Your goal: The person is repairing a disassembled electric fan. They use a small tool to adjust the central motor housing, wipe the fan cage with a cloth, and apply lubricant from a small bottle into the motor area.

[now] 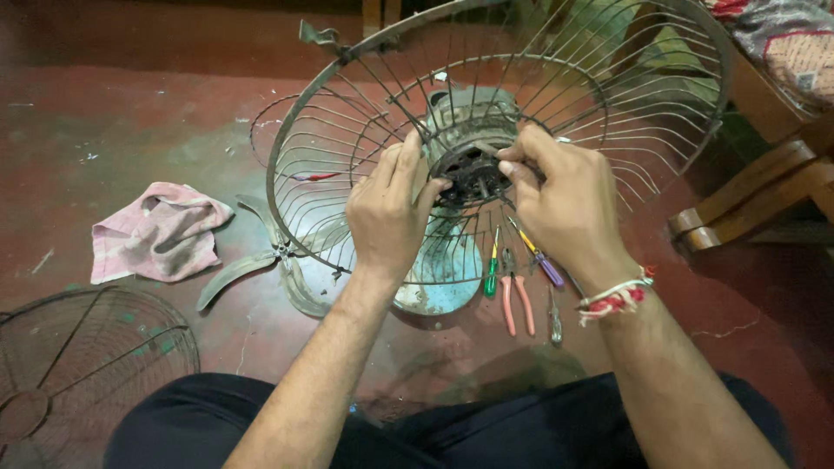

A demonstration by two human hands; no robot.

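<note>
Both hands meet at the hub of a rear fan guard (347, 113), a round cage of thin, dull, rusty wire ribs that stands tilted toward the camera, its open side facing the person and its centre axis running from the hands back into the fan motor housing (465, 108). The left hand (389, 208) comes in from the lower left and pinches the left edge of the dark, grimy central hub ring (469, 169), fingers curled narrowly around it. The right hand (565, 204), a red and white thread band at its wrist, reaches in from the right and grips the ring's upper right edge with bent fingertips. Both hands sit equally close to the hub, 1 on each side. The motor housing behind is pale grey and dusty. On the red floor below lie a green-handled screwdriver (492, 276), pink-handled pliers (517, 300) and a purple-handled screwdriver (546, 265). To the left lie grey fan blades (230, 274), a pink rag (156, 234) and a 2nd wire guard (87, 365).
</note>
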